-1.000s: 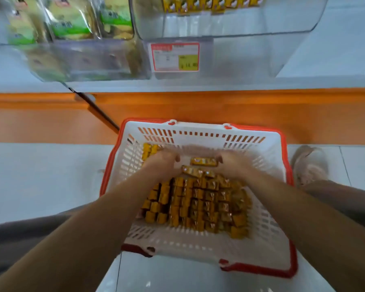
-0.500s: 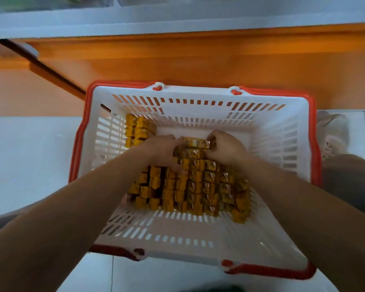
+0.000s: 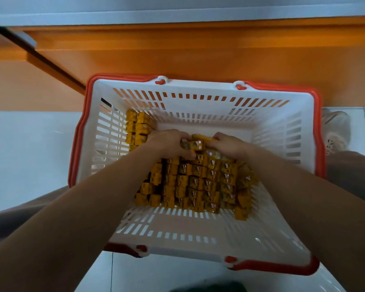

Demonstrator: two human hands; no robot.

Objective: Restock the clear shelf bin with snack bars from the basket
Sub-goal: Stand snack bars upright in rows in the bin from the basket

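Left hand [image 3: 169, 144] and right hand [image 3: 230, 145] curl their fingers round the two ends of a small clutch of snack bars [image 3: 195, 144], pressed between them at the far edge of the heap [image 3: 198, 182] in the basket [image 3: 198, 86]. Best to squeeze evenly and lift straight up past the basket's rim, lest the middle bars slip out. The clear shelf bin is out of view. The orange wrappers show a small picture; any lettering seems too blurred to read.
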